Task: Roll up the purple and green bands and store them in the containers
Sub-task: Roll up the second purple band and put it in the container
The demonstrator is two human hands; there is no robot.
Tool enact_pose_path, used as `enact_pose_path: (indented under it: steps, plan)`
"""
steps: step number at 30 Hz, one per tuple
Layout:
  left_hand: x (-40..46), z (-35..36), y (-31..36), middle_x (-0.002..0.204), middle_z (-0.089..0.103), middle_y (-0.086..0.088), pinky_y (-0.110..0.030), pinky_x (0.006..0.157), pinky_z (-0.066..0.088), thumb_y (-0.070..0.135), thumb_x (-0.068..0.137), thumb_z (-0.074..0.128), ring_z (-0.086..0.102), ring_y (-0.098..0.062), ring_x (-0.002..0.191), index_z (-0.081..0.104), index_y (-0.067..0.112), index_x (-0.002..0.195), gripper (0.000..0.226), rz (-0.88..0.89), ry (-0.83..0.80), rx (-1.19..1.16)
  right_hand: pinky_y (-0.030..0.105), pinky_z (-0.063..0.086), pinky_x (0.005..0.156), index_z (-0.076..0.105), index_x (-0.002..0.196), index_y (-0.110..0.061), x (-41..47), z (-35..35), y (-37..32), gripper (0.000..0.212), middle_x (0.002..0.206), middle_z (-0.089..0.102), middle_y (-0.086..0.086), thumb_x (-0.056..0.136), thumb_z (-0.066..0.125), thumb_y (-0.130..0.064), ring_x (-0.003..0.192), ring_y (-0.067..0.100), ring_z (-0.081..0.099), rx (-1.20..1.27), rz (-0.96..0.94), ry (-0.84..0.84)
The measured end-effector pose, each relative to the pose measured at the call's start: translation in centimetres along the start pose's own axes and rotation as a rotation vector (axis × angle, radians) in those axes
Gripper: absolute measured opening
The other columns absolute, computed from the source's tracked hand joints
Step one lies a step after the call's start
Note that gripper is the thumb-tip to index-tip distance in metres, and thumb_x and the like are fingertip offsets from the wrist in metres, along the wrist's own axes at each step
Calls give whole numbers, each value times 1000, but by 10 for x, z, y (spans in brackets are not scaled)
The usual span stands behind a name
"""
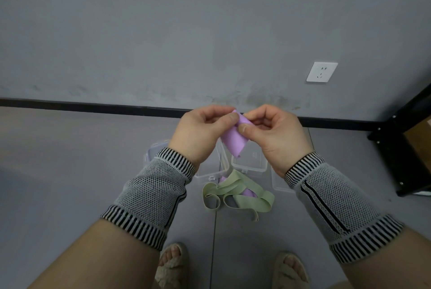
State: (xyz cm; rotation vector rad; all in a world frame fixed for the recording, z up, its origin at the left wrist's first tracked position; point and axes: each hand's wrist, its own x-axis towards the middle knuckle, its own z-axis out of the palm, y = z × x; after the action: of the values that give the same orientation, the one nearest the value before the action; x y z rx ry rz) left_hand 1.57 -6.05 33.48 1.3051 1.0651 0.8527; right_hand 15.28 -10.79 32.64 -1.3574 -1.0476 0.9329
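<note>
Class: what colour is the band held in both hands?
Purple band, seen best in the head view.

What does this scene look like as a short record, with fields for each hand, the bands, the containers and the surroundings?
left hand: left hand pinches the upper end of the purple band
right hand: right hand pinches the same band from the other side
purple band: held up between both hands, lower end hanging loose
green bands: green bands lie tangled on the floor, with another purple piece partly under them
containers: clear containers on the floor below the hands, open
surroundings: grey wall, socket, black frame at right
</note>
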Motion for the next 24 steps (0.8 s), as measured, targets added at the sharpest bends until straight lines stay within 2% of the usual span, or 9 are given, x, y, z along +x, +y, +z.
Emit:
enact_pose_path:
  steps: [4,7,9,13,16,18,20,22,24]
  plan:
    - [2,-1,-2,77,69,5,-9,60,45,10,85,66,60,6,64,72,13,95,12,53,65,28,28,56,75,65,81,-17,0,2,2,20,84,71,4,75,74,-1,77,13,67,-14,-6,-1]
    - [3,-3,-2,90,71,1,-18,74,52,9,86,64,66,-3,80,71,17,93,12,39,89,6,27,54,71,67,89,-15,0,-1,0,16,85,71,6,78,73,-4,76,13,66,53,67,-60]
    - [3,-5,-2,96,71,-2,-26,80,54,8,87,63,67,-12,87,71,18,91,13,22,85,4,24,52,70,64,100,-17,-1,-4,-2,27,88,72,5,79,71,-2,74,10,67,42,85,-143]
    - [3,-7,-3,93,70,-3,-19,74,54,7,88,60,65,-9,81,69,16,98,16,15,28,100,19,51,71,47,122,-40,-5,-11,0,64,95,65,-6,76,71,-2,73,5,61,-361,-78,-278]
    - [3,-7,-4,94,72,-11,-31,81,54,6,87,62,67,-20,86,61,12,116,30,-3,-40,148,22,51,73,44,128,-43,-6,-11,3,70,87,56,-10,73,73,-10,75,5,58,-594,-162,-315]
    - [2,-8,-5,95,72,-12,-35,82,54,7,86,64,67,-24,89,55,15,120,36,-14,-80,163,26,52,74,48,125,-37,-6,-10,3,65,83,56,-9,71,76,-13,73,5,56,-652,-175,-339]
    - [1,-9,-5,95,71,-11,-35,79,54,10,84,66,67,-25,87,52,18,120,39,-27,-114,178,32,52,72,51,112,-35,-7,-9,2,56,78,57,-7,69,79,-14,67,6,56,-658,-164,-360]
    - [0,-9,-5,92,72,-9,-32,74,52,12,82,69,67,-20,82,53,19,120,41,-45,-117,153,33,53,70,51,105,-33,-8,-8,1,53,73,56,-7,66,82,-14,61,4,54,-611,-155,-346]
    - [0,-8,-3,86,70,-3,-25,68,50,15,80,71,66,-12,75,54,19,120,43,-86,-84,76,29,53,66,55,102,-29,-8,-8,-1,51,71,56,-8,63,84,-13,58,2,52,-514,-142,-287]
